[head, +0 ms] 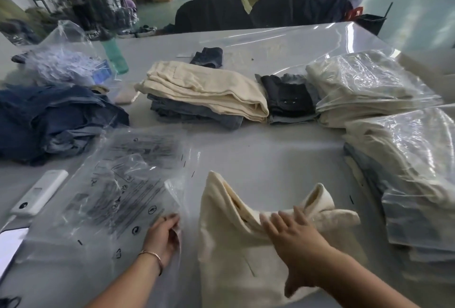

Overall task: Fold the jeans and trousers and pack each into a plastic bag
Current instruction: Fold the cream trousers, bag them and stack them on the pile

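Near the front edge of the bench, the cream trousers lie folded, though the far end is bunched and lifted into a loose hump instead of lying flat. My right hand rests on that rumpled part with its fingers spread and straight, pressing the cloth down. My left hand is just beside the trousers, pinching the near corner of an empty plastic bag that lies flat on the bench with printed warnings showing through it.

What worries me is the hump. If I lift the trousers while that end is still puffed up, I judge the fold will slide apart and the bundle will catch on the mouth of the bag. The film is thin and clings to itself, so a one-handed pinch at a corner may not open it, and it could crease or tear. The bag also partly covers a white remote, which could be dragged along if I pull. Packed trousers are stacked at my right, with folded ones waiting beyond.
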Motion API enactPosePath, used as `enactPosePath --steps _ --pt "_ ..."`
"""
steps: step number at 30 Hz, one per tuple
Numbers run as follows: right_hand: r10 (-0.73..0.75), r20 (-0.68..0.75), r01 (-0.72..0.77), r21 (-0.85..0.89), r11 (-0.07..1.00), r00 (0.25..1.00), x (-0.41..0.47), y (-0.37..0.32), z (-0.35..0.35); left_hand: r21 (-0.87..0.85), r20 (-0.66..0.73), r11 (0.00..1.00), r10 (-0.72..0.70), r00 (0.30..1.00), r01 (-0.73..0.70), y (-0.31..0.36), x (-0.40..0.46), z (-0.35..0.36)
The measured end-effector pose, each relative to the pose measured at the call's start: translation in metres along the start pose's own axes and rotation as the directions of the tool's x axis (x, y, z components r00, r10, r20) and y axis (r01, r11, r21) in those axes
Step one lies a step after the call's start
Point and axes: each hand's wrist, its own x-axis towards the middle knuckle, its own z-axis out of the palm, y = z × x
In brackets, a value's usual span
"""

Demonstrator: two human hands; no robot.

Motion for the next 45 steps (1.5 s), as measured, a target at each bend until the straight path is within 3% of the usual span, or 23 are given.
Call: enactPosePath --steps 1,4,7,10,13,16,18,20,21,23,26,28,31,34,37,38,41,44,45 --pt "-0.006 0.027 0.007 -0.043 0.999 1.0 -0.007 -0.012 0.006 0.004 0.007 1.0 -0.007 1.0 0.007 0.001 0.002 0.0" --pt "0.084 -0.259 -0.124 -0.142 0.982 0.962 -0.023 -0.041 0.031 0.017 0.041 0.999 -0.028 0.999 0.028 0.001 0.004 -0.002" --pt "0.113 -0.439 -0.201 -0.159 0.966 0.891 -0.02 -0.048 0.05 0.03 0.067 0.999 -0.028 0.997 0.026 0.001 0.004 -0.005" --pt "0.075 -0.41 -0.154 -0.162 0.975 0.909 -0.018 -0.042 0.045 0.103 0.083 0.995 -0.023 0.996 0.015 0.002 0.003 -0.003" --pt "0.087 -0.351 -0.109 -0.043 0.993 0.932 -0.015 -0.036 0.039 0.331 0.115 0.939 0.058 0.992 -0.093 0.001 0.0 0.001" --pt "0.081 -0.344 -0.094 -0.02 0.995 0.936 -0.009 -0.029 0.03 0.666 0.233 0.695 0.15 0.961 -0.27 -0.003 -0.009 0.005" --pt "0.043 -0.383 -0.048 -0.005 0.999 0.923 -0.002 -0.024 0.028 0.834 0.315 0.386 0.253 0.915 -0.394 -0.007 -0.015 0.006" --pt "0.026 -0.39 -0.021 0.019 1.0 0.92 0.004 -0.022 0.024 0.878 0.445 0.03 0.314 0.839 -0.477 -0.01 -0.018 0.003" --pt "0.023 -0.382 -0.01 0.036 0.999 0.924 0.007 -0.021 0.021 0.866 0.492 -0.075 0.31 0.814 -0.495 -0.011 -0.019 0.001" --pt "0.029 -0.377 0.003 0.083 0.997 0.926 0.01 -0.015 0.012 0.858 0.513 -0.151 0.301 0.804 -0.491 -0.009 -0.022 -0.002" --pt "0.111 -0.364 -0.007 0.274 0.962 0.925 0.016 0.007 0.001 0.873 0.48 -0.08 0.317 0.818 -0.481 0.007 -0.024 -0.006" --pt "0.238 -0.429 -0.018 0.455 0.89 0.871 0.013 0.018 -0.012 0.866 0.476 0.014 0.285 0.832 -0.5 0.018 -0.023 -0.007" --pt "0.396 -0.508 0.046 0.656 0.753 0.765 0.001 0.022 -0.04 0.83 0.455 0.26 0.197 0.868 -0.494 0.029 -0.025 -0.007" --pt "0.349 -0.548 0.273 0.757 0.593 0.76 -0.005 0.008 -0.069 0.743 0.426 0.531 0.097 0.9 -0.408 0.041 -0.034 0.0" --pt "0.209 -0.541 0.39 0.778 0.493 0.814 -0.007 -0.019 -0.082 0.705 0.34 0.632 0.097 0.935 -0.322 0.067 -0.038 0.01" --pt "0.154 -0.534 0.387 0.756 0.528 0.831 -0.007 -0.031 -0.082 0.689 0.301 0.659 0.119 0.946 -0.302 0.078 -0.038 0.014" --pt "-0.01 -0.556 0.356 0.519 0.777 0.831 -0.003 -0.061 -0.069 0.592 0.217 0.741 0.232 0.948 -0.316 0.115 -0.039 0.023" --pt "-0.137 -0.533 0.314 0.257 0.914 0.835 0.003 -0.073 -0.055 0.535 0.235 0.739 0.336 0.912 -0.41 0.132 -0.047 0.03" --pt "-0.15 -0.515 0.303 0.227 0.926 0.844 0.005 -0.074 -0.054 0.579 0.239 0.681 0.383 0.892 -0.448 0.134 -0.049 0.03"
